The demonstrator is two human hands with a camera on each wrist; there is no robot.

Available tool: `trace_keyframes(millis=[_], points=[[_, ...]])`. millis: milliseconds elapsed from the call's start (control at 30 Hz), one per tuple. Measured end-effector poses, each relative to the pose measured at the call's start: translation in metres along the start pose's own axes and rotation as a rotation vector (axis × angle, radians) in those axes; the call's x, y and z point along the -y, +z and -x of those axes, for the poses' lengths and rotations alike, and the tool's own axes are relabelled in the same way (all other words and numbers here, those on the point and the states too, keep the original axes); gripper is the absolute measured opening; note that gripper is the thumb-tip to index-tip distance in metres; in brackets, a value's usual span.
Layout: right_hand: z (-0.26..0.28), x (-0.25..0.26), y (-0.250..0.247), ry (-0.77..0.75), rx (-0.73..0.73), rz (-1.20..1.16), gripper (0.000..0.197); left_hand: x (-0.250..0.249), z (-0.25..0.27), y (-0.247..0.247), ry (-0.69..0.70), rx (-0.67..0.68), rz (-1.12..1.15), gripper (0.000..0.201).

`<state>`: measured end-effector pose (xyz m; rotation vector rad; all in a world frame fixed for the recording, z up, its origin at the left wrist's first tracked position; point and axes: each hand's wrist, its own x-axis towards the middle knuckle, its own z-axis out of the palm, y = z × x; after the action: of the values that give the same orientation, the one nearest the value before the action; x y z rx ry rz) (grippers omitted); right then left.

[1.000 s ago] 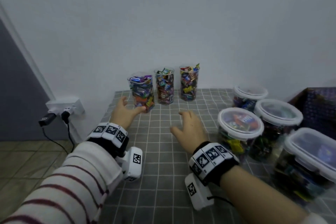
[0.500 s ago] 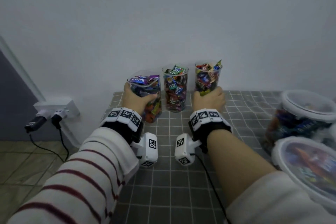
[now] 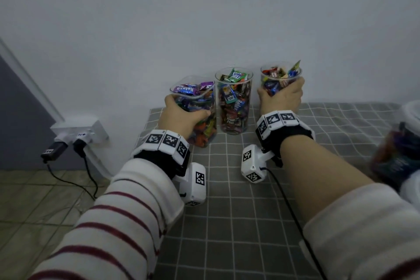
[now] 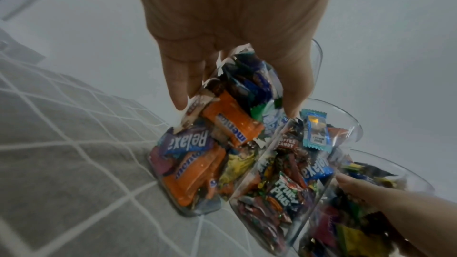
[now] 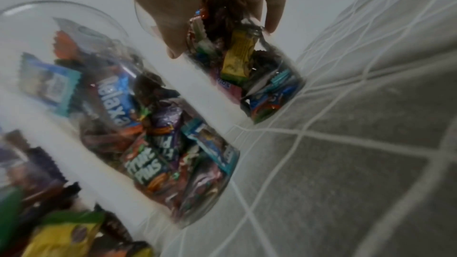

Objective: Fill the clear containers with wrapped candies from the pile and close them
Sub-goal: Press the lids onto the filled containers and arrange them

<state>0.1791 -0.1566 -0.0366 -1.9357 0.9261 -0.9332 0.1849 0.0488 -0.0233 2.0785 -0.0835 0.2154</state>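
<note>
Three cups: tall clear plastic cups, each full of wrapped candies, stand in a row on a grey checked tablecloth (image 3: 250, 223) against a pale wall (image 3: 204, 18).
Left cup: the clear cup nearest the left edge (image 3: 200, 125); the left hand (image 3: 181, 118) grips it, fingers and thumb curled round its side.
Middle cup: the clear cup between the two hands (image 3: 234, 107) stands upright; neither hand holds it.
Right cup: the clear cup on the right (image 3: 280, 77); the right hand (image 3: 281, 98) wraps round it, fingers closed on its wall.
Lids: all three cups are uncovered.
Far right: a blurred clear tub with a white lid (image 3: 400, 152), holding candies.
Wrists: white marker bands; the left arm wears a red-striped white sleeve (image 3: 109, 223).
Wall, lower left: a white socket with two black plugs (image 3: 77, 136).
</note>
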Motion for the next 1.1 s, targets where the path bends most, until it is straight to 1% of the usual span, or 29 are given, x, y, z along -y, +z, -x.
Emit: trace_keyframes(millis=[133, 300, 433, 500, 633, 800, 933, 1100], points=[[0.015, 0.003, -0.011, 0.009, 0.019, 0.033, 0.097, -0.003, 0.009, -0.004, 0.009, 0.008, 0.006, 0.074], [0.049, -0.001, -0.035, -0.009, 0.039, 0.035, 0.096, -0.001, 0.034, -0.010, 0.022, -0.029, 0.035, 0.073], [0.078, -0.002, -0.056, -0.012, 0.080, 0.027, 0.099, 0.001, 0.057, -0.016, 0.024, 0.032, 0.062, 0.067], [0.089, -0.001, -0.067, -0.007, 0.120, 0.027, 0.100, 0.001, 0.071, -0.019, 0.001, 0.060, 0.070, 0.073], [0.115, -0.001, -0.093, -0.001, 0.185, -0.008, 0.101, -0.003, 0.099, -0.028, -0.001, 0.070, 0.065, 0.084], [0.150, -0.005, -0.125, -0.040, 0.230, -0.029, 0.102, -0.008, 0.134, -0.037, 0.002, 0.065, 0.054, 0.076], [0.175, -0.014, -0.151, -0.071, 0.271, -0.039, 0.100, -0.010, 0.159, -0.042, 0.004, 0.092, 0.037, 0.077], [0.192, -0.020, -0.178, -0.090, 0.302, -0.036, 0.100, -0.011, 0.190, -0.050, -0.003, 0.155, 0.021, 0.081]])
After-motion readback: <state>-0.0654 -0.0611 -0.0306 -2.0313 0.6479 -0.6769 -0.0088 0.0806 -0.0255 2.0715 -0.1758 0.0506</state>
